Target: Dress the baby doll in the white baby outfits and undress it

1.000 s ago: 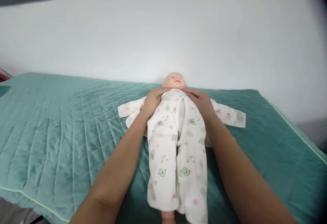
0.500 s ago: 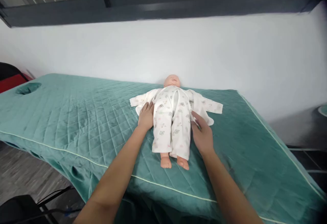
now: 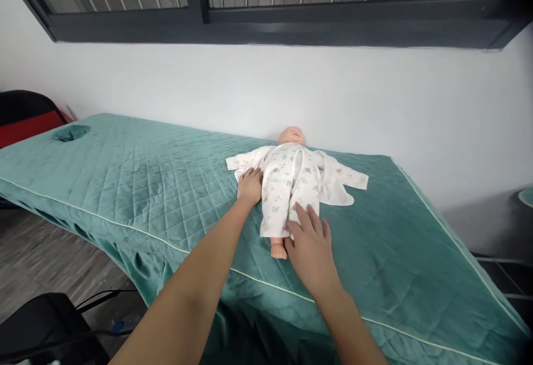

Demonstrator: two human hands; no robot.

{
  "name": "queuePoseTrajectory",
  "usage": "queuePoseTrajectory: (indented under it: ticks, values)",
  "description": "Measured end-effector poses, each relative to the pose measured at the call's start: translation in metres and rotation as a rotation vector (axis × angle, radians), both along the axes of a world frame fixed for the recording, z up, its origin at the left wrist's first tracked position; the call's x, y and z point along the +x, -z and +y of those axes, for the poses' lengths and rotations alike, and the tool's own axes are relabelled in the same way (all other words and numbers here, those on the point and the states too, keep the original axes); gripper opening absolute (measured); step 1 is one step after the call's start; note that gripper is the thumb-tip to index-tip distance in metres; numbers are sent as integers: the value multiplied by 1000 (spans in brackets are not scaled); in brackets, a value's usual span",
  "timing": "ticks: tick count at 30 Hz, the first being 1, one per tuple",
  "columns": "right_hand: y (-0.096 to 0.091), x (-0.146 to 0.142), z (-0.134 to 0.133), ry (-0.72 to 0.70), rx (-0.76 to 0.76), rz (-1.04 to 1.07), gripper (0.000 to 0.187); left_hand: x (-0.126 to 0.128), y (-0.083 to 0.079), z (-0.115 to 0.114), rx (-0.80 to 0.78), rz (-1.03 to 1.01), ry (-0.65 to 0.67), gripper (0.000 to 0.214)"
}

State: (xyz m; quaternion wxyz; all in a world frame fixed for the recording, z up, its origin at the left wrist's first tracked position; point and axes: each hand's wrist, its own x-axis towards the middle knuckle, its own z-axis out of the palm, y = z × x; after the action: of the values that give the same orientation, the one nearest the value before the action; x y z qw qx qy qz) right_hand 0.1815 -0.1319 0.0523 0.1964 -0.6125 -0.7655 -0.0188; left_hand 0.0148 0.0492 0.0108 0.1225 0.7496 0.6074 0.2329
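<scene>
A baby doll [image 3: 291, 134] lies on its back on a teal quilted bed [image 3: 145, 187], head toward the white wall. It wears a white printed romper [image 3: 287, 187] with the sleeves spread to both sides. My left hand [image 3: 250, 185] rests beside the doll's hip, fingers curled against the romper's edge. My right hand [image 3: 310, 248] lies flat with its fingers spread over the romper's lower leg and covers one foot. The other bare foot [image 3: 278, 249] sticks out below the hem.
The bed's piped edge [image 3: 125, 226] runs across the front, with dark floor below. A face hole [image 3: 71, 132] is sunk in the bed's far left end. A red and black seat [image 3: 25, 121] stands at the left. A dark window frame [image 3: 266, 21] tops the wall.
The view has drawn back from the doll. My hands have slid from its shoulders down its sides; the right hand now covers the lower leg and the left is by the hip.
</scene>
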Motion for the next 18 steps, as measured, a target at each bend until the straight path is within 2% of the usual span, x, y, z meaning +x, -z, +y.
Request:
queuePoseTrajectory:
  ticks: [4,7,11,14,18]
  values:
    - [5,1,-2,-24,30,35,24,1,-1,6,15,-17,-52,41]
    - [6,7,-13,-102,64,131,23,2,0,8,26,-9,-81,38]
    - [-10,10,-30,-211,156,244,18,3,3,10,38,15,-103,38]
    - [-19,10,-34,-216,171,300,13,4,6,12,42,21,-124,37]
    - [-5,9,-32,-184,132,305,7,4,8,13,51,25,-132,36]
